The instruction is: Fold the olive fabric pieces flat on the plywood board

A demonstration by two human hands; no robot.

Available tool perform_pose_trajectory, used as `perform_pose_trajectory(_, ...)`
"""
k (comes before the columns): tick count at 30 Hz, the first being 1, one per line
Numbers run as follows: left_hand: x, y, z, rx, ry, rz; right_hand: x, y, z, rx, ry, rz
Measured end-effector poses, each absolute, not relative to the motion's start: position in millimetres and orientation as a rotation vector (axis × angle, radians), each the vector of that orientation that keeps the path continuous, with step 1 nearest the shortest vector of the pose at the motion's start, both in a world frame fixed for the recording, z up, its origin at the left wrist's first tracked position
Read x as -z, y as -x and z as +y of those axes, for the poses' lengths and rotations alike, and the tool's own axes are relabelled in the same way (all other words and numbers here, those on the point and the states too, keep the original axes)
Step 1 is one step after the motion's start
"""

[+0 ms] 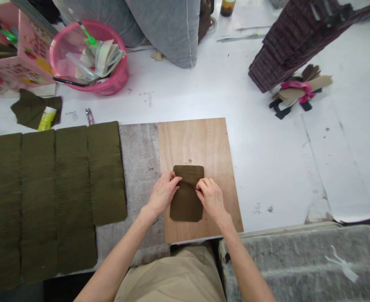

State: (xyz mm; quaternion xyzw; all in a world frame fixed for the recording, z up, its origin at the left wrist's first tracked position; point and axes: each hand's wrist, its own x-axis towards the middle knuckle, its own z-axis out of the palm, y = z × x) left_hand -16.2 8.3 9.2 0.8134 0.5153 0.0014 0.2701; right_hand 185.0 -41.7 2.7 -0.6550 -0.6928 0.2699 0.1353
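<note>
An olive-green fabric piece (186, 205), pocket-shaped with a folded band along its top, lies flat on a wooden board (200, 142). My left hand (165, 188) pinches its left edge just under the band. On the opposite side my right hand (210, 195) grips the right edge at about the same height, fingers closed. A slight crease runs across the cloth between the two hands. The fingertips partly cover both edges.
Overlapping rows of olive fabric pieces (106, 176) cover the left side on a grey cloth (139, 159). Behind them are small snips (89, 116), a yellow glue stick (47, 118) and a pink basket (115, 79). Dark striped fabric (282, 46) stands at back right.
</note>
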Motion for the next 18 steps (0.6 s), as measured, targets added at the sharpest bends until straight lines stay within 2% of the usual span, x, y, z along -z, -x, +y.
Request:
perform_pose_trajectory(10,-15.6,15.8,12.0,0.000,-2.206,1.264,7.5,-181.6,-62.6,-1.137,1.955,-1.303)
perform_pose_trajectory(18,-11.6,18.8,-4.4,-0.186,-1.807,1.414,5.3,-183.9,-60.2,-1.106,2.078,-1.467)
